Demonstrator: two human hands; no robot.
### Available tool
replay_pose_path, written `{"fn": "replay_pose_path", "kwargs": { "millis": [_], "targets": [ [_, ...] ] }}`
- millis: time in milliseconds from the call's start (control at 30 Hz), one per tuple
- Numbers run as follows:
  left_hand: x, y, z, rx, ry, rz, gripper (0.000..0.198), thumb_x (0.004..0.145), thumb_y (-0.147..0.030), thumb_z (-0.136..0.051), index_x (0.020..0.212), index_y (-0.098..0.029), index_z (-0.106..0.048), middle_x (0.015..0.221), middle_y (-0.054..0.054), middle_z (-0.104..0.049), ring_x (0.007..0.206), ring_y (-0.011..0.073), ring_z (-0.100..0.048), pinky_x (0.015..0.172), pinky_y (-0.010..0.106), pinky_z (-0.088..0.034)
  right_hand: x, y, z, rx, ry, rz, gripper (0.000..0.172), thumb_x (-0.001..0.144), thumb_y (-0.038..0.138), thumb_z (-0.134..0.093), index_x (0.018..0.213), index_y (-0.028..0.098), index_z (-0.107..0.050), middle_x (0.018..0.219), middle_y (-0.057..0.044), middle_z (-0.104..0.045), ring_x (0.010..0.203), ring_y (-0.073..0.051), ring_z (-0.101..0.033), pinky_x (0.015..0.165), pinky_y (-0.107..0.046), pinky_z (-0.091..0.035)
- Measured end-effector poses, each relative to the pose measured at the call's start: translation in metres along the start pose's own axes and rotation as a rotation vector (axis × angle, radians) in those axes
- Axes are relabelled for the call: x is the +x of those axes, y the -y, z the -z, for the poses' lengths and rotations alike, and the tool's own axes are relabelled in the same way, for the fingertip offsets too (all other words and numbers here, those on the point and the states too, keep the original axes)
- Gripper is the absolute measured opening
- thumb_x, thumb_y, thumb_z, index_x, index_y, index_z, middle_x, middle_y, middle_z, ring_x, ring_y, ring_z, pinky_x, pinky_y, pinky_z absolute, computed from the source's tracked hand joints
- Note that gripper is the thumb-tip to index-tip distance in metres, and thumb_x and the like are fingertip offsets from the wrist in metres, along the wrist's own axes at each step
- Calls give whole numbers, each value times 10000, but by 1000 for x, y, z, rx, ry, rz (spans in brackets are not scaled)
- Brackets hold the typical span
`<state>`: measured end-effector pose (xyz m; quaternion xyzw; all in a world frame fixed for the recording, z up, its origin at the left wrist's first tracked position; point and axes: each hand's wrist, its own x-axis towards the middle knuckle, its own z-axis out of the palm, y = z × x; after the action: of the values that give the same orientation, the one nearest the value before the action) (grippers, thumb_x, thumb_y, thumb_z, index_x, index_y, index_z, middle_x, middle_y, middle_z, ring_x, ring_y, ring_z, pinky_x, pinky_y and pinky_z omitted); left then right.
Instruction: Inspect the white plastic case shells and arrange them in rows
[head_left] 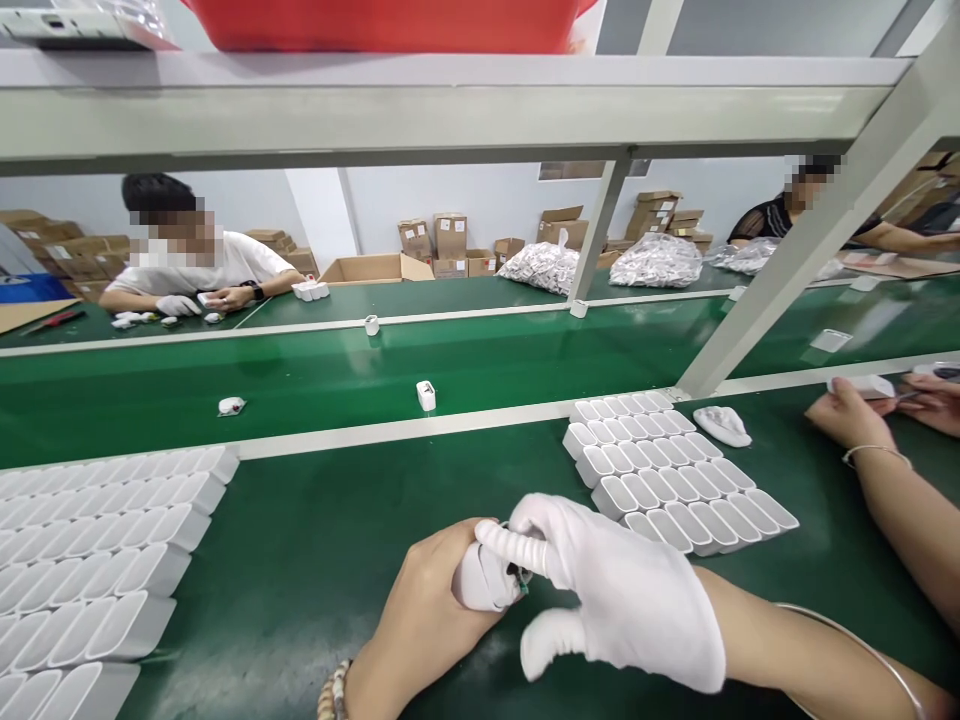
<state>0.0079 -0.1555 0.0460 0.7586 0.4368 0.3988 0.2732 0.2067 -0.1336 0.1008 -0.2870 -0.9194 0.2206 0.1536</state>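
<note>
Our bare left hand [416,620] wraps a small white plastic housing [484,578] at six o'clock on the green table [315,600], while our gloved right hand [615,590] pinches it with white cotton fingers [517,545]. It looks light, stiff and slick; we would grip its sides. White rectangular plastic cups [675,470] stand at one o'clock.

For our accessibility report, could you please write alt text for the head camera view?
A bare left hand and a white-gloved right hand hold a small white plastic part above a green workbench, beside rows of white rectangular plastic trays. Another person works at a far bench.
</note>
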Motion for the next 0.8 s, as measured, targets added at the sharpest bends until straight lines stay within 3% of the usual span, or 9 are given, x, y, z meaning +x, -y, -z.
{"fn": "replay_pose_path", "kwargs": {
  "millis": [100,167,233,267,367,467,600,700,800],
  "targets": [
    [0,-5,1,-35,-33,-37,385,727,-173,-828,1088,-239,-710,999,-2,-803,796,190,-763,687,224,-570,0,-16,0,145,-52,-55,518,942,455,-654,1424,285,-571,1126,-94,-521,1030,-229,-561,909,-410,-504],
    [-1,-7,1,-77,-69,-81,429,710,-193,-860,1104,-266,-707,981,-24,-803,773,171,-762,690,207,-564,4,-26,-7,427,-29,-142,778,862,453,-743,1546,297,-406,1200,-90,-504,1128,-240,-539,1002,-442,-464],
    [-1,-8,1,-124,-69,-107,477,693,-184,-879,1123,-295,-704,999,-42,-802,777,155,-765,711,187,-566,11,-31,-17,810,121,-240,1078,757,459,-827,1618,253,-212,1113,-61,-569,1026,-212,-588,936,-411,-501],
    [-1,-9,0,-136,-62,-109,488,685,-174,-884,1120,-305,-707,994,-48,-802,774,151,-764,724,185,-570,15,-32,-22,992,198,-288,1145,725,452,-848,1623,232,-172,1028,-32,-600,935,-183,-604,871,-372,-519],
    [-2,-8,-1,-115,-41,-97,518,668,-169,-898,1131,-317,-718,994,-42,-805,779,166,-766,768,211,-590,22,-29,-35,1324,236,-380,1170,627,383,-910,1587,191,-270,886,17,-635,797,-131,-608,753,-281,-520],
    [-6,-4,-3,-60,-38,-83,547,652,-207,-916,1147,-333,-720,1020,-37,-805,808,188,-771,801,250,-599,22,-23,-42,1390,135,-436,1022,586,292,-926,1477,163,-443,819,31,-641,736,-114,-608,694,-249,-526],
    [-9,-1,-3,-64,-11,-85,552,661,-231,-919,1162,-347,-719,1052,-39,-801,849,194,-775,826,257,-597,18,-20,-42,1379,101,-452,845,567,305,-937,1319,160,-578,796,33,-641,700,-110,-611,656,-239,-531],
    [-8,2,0,-111,-15,-95,568,627,-216,-939,1138,-349,-730,1048,-41,-803,850,188,-778,772,222,-595,18,-19,-34,1311,99,-417,888,510,328,-968,1303,164,-603,900,7,-672,798,-127,-639,753,-252,-541],
    [-4,4,2,-154,-8,-85,587,599,-218,-957,1126,-350,-737,1032,-44,-807,849,183,-779,740,199,-585,19,-19,-25,1202,159,-356,963,583,461,-924,1412,158,-539,1015,-32,-678,916,-159,-650,868,-295,-533]
  ]
}}
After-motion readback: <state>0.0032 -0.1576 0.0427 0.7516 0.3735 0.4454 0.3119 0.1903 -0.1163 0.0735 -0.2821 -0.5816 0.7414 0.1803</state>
